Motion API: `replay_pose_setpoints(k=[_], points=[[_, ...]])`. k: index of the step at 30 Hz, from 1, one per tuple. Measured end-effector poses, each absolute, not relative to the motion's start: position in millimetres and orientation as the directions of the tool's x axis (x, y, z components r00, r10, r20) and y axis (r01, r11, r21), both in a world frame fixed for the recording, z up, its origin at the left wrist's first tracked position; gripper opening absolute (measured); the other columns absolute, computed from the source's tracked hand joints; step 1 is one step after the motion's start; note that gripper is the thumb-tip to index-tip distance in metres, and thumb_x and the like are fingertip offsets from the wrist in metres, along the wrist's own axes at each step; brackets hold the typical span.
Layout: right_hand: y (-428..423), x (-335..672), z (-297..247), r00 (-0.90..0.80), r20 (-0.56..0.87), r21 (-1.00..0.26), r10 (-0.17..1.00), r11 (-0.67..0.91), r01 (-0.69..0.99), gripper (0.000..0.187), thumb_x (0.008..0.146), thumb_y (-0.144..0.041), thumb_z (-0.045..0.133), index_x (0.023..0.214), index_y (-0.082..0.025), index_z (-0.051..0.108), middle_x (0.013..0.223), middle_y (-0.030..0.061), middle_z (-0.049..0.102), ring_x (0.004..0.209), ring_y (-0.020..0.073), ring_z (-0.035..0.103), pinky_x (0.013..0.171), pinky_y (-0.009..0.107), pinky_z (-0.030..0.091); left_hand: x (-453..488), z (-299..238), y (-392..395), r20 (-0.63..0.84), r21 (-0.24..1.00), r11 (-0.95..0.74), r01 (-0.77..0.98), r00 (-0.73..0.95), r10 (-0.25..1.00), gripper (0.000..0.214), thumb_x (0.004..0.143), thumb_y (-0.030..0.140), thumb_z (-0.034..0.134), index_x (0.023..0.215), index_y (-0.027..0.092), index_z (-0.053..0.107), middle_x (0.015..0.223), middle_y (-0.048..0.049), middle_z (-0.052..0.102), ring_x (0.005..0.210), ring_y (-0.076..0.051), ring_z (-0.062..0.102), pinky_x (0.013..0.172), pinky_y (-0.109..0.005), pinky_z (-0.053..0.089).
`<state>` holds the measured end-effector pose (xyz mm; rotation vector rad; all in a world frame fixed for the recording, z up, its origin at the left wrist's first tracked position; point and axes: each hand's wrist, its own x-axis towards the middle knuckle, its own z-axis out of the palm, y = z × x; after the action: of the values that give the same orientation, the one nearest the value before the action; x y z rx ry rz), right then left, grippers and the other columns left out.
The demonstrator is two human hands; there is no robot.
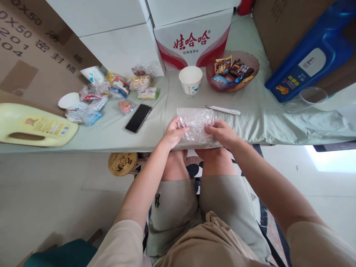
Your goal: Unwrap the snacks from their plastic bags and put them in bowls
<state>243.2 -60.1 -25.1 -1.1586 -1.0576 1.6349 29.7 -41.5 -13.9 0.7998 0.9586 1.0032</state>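
A clear crinkled plastic bag [196, 124] lies at the near edge of the table covered in pale green cloth [256, 118]. My left hand [174, 132] pinches the bag's left side with fingers closed on the film. My right hand [222, 132] grips its right side, fingers curled over the plastic. A white pen-like tool [223, 109] lies just beyond the bag. A white paper cup [190, 79] stands behind it.
A black phone [138, 118] lies left of the bag. Wrapped snacks [116, 91] and paper cups sit at the back left. A pink bowl of snack packs [233, 71], a yellow jug [33, 124], a blue jug [311, 55], a clear cup [313, 97] and stacked boxes [191, 35] ring the table.
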Motion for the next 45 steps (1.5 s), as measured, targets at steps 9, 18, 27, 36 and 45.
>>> replay_pose_setpoints(k=[9,18,27,36,45], points=[[-59.0,243.8,-21.5,-0.218,-0.292,-0.936,0.931,-0.325,-0.134,0.043,0.068,-0.043,0.08,0.102,-0.022,0.063,0.059,-0.0057,0.055,0.053,0.0119,0.051,0.051,0.027,0.043,25.0,-10.1,-35.8,-0.401,0.895,0.443,-0.046,0.349,0.847,0.03,0.072,0.027,0.081,0.09,0.02,0.059,0.072,0.0022,0.067,0.067,-0.014,0.069,0.062,-0.025,0.053],[-55.9,252.0,-38.9,-0.169,-0.215,-0.912,0.962,-0.259,-0.317,0.028,0.069,-0.04,0.075,0.092,-0.026,0.065,0.06,-0.0053,0.054,0.053,0.0126,0.05,0.053,0.027,0.042,28.0,-19.3,-29.1,-0.443,0.815,0.522,-0.251,0.311,0.841,0.03,0.071,0.02,0.079,0.093,0.02,0.06,0.053,0.0062,0.055,0.05,-0.011,0.059,0.045,-0.018,0.042],[-54.4,257.1,-40.8,-0.195,-0.23,-0.912,0.954,-0.281,-0.299,0.042,0.074,-0.063,0.071,0.08,-0.024,0.055,0.068,0.0,0.057,0.063,0.0159,0.056,0.06,0.03,0.048,26.0,-15.9,-28.3,-0.326,0.912,0.391,-0.127,0.355,0.876,0.022,0.069,0.027,0.078,0.073,0.017,0.059,0.07,0.0029,0.057,0.061,-0.009,0.057,0.06,-0.023,0.05],[-63.8,245.7,-33.2,0.172,-0.081,-0.997,0.982,-0.078,-0.021,0.017,0.072,-0.026,0.069,0.081,-0.023,0.055,0.071,-0.0033,0.052,0.066,0.0126,0.048,0.065,0.028,0.04,27.5,-7.1,-32.1,0.042,0.987,-0.017,0.157,-0.159,0.986,0.034,0.071,0.002,0.073,0.095,0.022,0.059,0.094,0.0005,0.059,0.087,-0.012,0.058,0.081,-0.023,0.045],[-87.8,220.7,-17.4,0.022,0.17,-0.985,0.985,0.17,0.011,0.02,0.088,-0.042,0.06,0.085,-0.024,0.051,0.076,-0.0017,0.059,0.068,0.0138,0.052,0.068,0.03,0.045,74.2,-14.6,-51.3,-0.073,0.997,0.08,-0.008,0.34,0.937,0.056,0.073,0.055,0.08,0.115,0.022,0.062,0.115,-0.0084,0.069,0.107,-0.023,0.066,0.091,-0.033,0.05]])
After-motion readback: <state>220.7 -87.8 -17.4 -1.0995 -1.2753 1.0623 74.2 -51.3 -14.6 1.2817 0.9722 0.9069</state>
